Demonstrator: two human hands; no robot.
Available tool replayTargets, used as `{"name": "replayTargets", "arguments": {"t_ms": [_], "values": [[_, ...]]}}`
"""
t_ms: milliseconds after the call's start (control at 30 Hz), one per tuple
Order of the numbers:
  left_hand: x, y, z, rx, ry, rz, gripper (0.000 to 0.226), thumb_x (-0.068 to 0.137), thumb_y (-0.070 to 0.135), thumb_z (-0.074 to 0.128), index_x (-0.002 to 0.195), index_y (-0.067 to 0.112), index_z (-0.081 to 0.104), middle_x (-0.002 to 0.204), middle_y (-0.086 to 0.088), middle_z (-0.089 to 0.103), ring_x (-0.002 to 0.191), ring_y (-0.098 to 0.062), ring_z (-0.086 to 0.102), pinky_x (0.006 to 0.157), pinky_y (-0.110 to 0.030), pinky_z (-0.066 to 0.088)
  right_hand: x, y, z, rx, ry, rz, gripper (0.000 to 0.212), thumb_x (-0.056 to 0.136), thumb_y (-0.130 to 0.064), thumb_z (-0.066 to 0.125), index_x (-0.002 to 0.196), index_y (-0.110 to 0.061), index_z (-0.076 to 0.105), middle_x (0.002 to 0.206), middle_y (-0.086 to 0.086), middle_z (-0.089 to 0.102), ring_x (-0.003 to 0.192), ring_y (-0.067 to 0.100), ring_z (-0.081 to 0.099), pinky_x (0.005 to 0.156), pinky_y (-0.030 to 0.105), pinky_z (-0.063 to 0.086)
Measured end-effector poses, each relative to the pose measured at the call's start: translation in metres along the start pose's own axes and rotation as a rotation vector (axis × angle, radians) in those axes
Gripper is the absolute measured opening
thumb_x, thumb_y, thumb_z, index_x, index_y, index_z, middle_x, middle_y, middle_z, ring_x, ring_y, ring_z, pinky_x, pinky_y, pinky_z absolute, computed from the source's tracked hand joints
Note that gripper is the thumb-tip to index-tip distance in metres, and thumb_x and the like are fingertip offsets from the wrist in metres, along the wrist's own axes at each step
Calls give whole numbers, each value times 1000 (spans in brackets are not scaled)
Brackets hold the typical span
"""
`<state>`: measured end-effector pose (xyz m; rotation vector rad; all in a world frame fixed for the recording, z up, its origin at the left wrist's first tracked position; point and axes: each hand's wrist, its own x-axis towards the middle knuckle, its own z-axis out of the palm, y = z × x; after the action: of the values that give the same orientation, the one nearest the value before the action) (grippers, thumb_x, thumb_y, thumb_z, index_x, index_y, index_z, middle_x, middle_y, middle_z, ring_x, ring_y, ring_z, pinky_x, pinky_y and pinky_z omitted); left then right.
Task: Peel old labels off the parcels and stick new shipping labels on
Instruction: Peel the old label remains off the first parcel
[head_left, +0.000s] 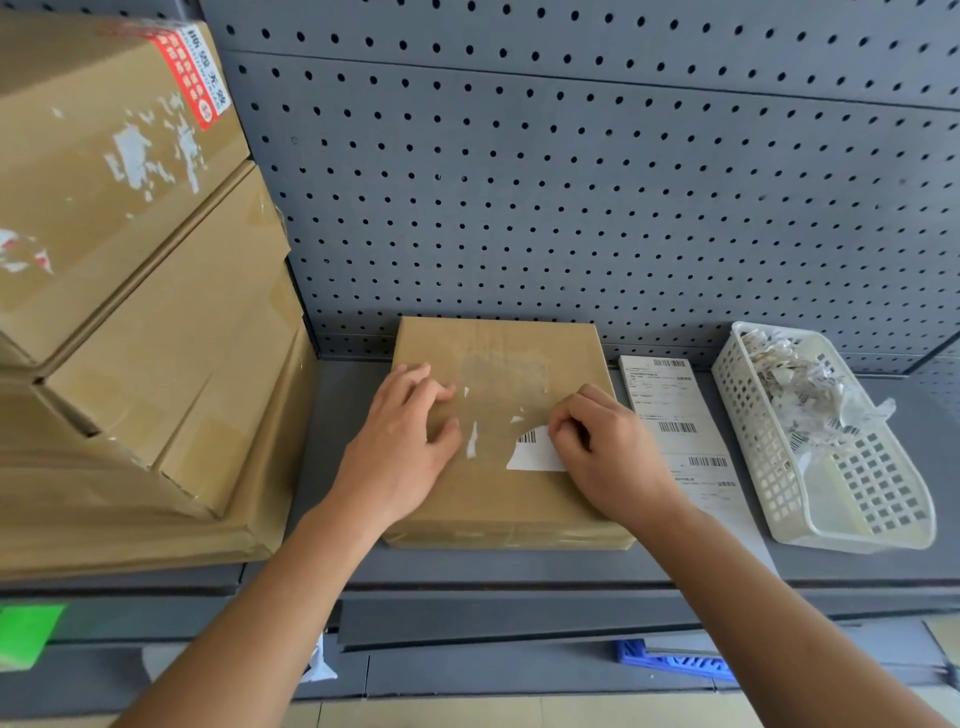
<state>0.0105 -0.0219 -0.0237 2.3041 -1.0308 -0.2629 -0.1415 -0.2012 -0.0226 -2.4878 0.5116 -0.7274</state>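
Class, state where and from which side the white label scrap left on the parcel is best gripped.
Probably pinch the label scrap at its right edge, coming from the right: the right hand pinches it there, and the rest lies flat.

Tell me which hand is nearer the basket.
Right. The right hand pinches the label on the box, left of the basket; the left hand rests farther left.

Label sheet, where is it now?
Head view, right of centre: the label sheet lies flat on the shelf, between the parcel and the basket.
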Motion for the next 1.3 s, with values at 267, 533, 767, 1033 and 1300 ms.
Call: {"name": "replayTargets", "arguments": {"t_ms": [267, 533, 767, 1033, 1300], "values": [[0, -1, 0, 5, 13, 10, 37, 102, 40, 47, 137, 30, 48, 161, 14, 21, 153, -1, 1, 102, -39, 43, -1, -1, 1, -49, -19, -34, 21, 86, -18, 45, 77, -17, 64, 82, -10, 58, 69, 15, 55, 56, 39, 50], [0, 0, 1, 8, 14, 5, 36, 102, 39, 47, 137, 29, 49, 162, 15, 21, 153, -1, 1, 101, -40, 45, -2, -3, 1, -93, 99, 77, 21, 86, -9, 52, 80, -14, 71, 83, -5, 62, 65, 19, 58, 55, 35, 52], [0, 0, 1, 12, 11, 5, 36, 102, 40, 47, 137, 31, 48, 161, 17, 20, 152, 1, 0, 99, -39, 45, -8, -7, 2, -149, 98, 103, 19, 85, -4, 55, 77, -12, 70, 78, -2, 62, 62, 22, 56, 55, 38, 51], [0, 1, 2, -1, 18, 5, 36, 103, 39, 47, 138, 31, 49, 160, 18, 21, 152, 2, 1, 99, -39, 43, -10, -11, -3, -16, 101, 224, 22, 87, -2, 53, 77, -12, 70, 80, -4, 62, 77, 17, 58, 68, 34, 50], [-1, 0, 2, 6, 28, 9, 36, 102, 37, 48, 138, 30, 49, 161, 16, 22, 152, 0, 2, 100, -37, 42, -11, -12, -4, -65, 67, 177, 23, 85, -10, 52, 73, -16, 70, 71, -6, 62, 69, 16, 57, 68, 35, 51]]}}
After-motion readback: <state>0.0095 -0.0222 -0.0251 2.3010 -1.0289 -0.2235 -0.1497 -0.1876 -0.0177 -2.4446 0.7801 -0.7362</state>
